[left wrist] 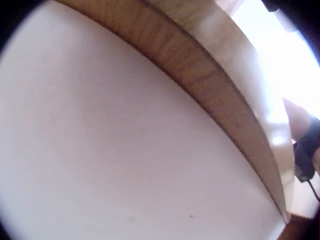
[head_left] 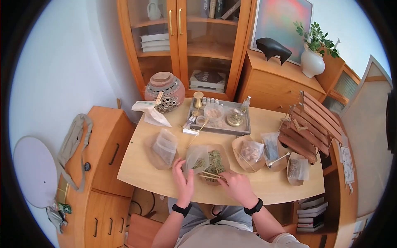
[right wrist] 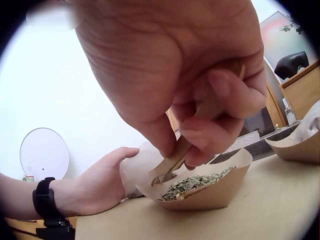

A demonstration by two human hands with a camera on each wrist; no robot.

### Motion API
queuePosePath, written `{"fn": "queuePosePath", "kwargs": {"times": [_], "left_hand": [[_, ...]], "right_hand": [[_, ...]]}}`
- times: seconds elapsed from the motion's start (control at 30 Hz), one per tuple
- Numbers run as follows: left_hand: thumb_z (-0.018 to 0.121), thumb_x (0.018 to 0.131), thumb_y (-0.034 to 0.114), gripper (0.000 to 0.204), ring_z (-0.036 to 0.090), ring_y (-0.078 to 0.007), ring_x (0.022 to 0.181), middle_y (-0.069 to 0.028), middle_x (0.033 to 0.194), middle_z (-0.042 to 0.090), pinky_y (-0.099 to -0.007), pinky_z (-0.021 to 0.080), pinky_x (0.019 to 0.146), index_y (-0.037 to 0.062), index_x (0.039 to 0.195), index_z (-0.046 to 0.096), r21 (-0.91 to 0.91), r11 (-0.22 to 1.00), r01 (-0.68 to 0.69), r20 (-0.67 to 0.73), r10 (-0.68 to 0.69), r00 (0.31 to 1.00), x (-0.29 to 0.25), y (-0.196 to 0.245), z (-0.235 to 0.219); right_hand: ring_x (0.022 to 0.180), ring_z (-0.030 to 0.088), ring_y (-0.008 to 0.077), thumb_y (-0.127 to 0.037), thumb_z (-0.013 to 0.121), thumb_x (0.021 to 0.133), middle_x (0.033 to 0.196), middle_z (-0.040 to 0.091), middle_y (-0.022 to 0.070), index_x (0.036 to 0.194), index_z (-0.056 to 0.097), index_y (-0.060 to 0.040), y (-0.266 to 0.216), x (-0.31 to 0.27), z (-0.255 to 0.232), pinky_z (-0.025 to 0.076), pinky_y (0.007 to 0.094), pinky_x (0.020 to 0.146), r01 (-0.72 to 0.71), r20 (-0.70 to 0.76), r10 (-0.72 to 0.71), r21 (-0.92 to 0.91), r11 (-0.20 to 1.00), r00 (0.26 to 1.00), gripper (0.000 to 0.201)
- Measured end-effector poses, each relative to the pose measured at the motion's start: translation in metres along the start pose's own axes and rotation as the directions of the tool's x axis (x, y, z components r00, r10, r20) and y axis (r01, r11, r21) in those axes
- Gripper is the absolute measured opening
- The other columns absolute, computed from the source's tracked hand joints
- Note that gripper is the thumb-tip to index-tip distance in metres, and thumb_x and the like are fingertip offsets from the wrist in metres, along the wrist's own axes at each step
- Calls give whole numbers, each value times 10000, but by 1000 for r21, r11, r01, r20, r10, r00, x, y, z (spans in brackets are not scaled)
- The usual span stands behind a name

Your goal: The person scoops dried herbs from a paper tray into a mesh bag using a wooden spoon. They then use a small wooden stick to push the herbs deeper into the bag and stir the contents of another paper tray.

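Observation:
My right hand grips a thin light wooden tool, like tongs, with its end low over the paper tray. Dried green herbs lie in that tray. At its left side a translucent bag leans, with some herbs showing through in the head view. My left hand rests against the bag, thumb apart from fairly straight fingers. The left wrist view shows a tabletop edge, not the hand.
Another bagged tray stands left; bagged trays stand right, one with a small spoon. Behind are a grey tray of jars, a patterned pot and a stick. A slatted wooden rack occupies the right corner.

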State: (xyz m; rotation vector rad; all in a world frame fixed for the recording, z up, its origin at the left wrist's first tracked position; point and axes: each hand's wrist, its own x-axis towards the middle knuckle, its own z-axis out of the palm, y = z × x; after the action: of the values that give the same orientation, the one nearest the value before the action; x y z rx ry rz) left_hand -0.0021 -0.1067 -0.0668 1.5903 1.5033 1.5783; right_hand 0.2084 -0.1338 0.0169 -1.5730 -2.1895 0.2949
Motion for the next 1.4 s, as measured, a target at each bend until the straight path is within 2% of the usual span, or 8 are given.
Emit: {"fn": "queuePosePath", "kwargs": {"times": [0.3, 0.5, 0.6, 0.87, 0.93, 1.1, 1.17, 1.4], "left_hand": [[620, 1019, 207, 413, 436, -388, 1387, -211, 1478, 468, -476, 305, 1187, 5, 1356, 494, -60, 998, 12, -19, -13, 1000, 0, -3, 3], [615, 1018, 193, 407, 435, -383, 1385, -212, 1480, 465, -469, 299, 1191, 1, 1355, 492, -89, 996, 24, -16, -25, 1000, 0, -5, 3], [612, 1016, 188, 405, 432, -383, 1385, -214, 1481, 462, -468, 297, 1193, 1, 1355, 491, -70, 997, 25, -21, -26, 999, -1, -5, 1], [613, 1011, 172, 413, 428, -390, 1391, -220, 1483, 457, -475, 297, 1193, 5, 1365, 480, -63, 998, 5, 7, -4, 1000, 0, -4, 3], [573, 1028, 118, 370, 419, -357, 1401, -204, 1488, 449, -442, 280, 1207, 4, 1366, 473, -10, 1000, 10, 18, -9, 1000, 0, 0, 1], [573, 1027, 116, 371, 421, -358, 1398, -206, 1489, 449, -446, 284, 1206, 5, 1366, 473, 6, 1000, 15, 20, -15, 1000, 0, 4, 0], [573, 1026, 115, 371, 423, -357, 1397, -205, 1490, 449, -447, 286, 1205, 5, 1366, 473, 8, 1000, 17, 23, -17, 1000, 0, 4, 1], [609, 1006, 142, 400, 426, -378, 1393, -210, 1482, 457, -470, 297, 1196, 10, 1362, 483, 10, 1000, 4, 18, -4, 1000, 0, 0, 1]], "right_hand": [[740, 724, 318, -251, 740, 921, 870, 745, 113, 975, 750, -85, 7, 21, -8, 573, 413, 631, -79, -70, 81, 28, 996, 994, 175], [749, 725, 320, -255, 729, 927, 878, 748, 115, 967, 762, -101, 26, 34, 14, 577, 416, 634, -73, -138, 61, -86, 994, 989, 162], [768, 728, 323, -266, 724, 927, 879, 746, 123, 967, 760, -101, 30, 29, 0, 579, 422, 642, -114, -74, 106, -108, 988, 992, 174], [658, 703, 382, -291, 661, 973, 709, 703, 177, 794, 756, -64, 42, 23, -7, 570, 477, 597, -307, -127, 294, -97, 947, 947, 304], [658, 705, 379, -294, 662, 972, 707, 702, 178, 786, 755, -65, 41, 24, -4, 572, 474, 598, -283, -110, 273, -94, 954, 956, 309], [653, 709, 371, -305, 670, 967, 698, 697, 179, 792, 755, -68, 34, 21, 3, 576, 464, 596, -229, -58, 223, -127, 965, 973, 306], [652, 712, 366, -316, 682, 960, 696, 697, 174, 816, 757, -72, 33, 19, 9, 577, 460, 593, -187, 23, 193, -155, 970, 981, 293], [679, 718, 363, -306, 698, 949, 725, 715, 155, 835, 763, -86, 28, 12, 12, 579, 462, 616, -189, -3, 190, -59, 980, 982, 256]]}}
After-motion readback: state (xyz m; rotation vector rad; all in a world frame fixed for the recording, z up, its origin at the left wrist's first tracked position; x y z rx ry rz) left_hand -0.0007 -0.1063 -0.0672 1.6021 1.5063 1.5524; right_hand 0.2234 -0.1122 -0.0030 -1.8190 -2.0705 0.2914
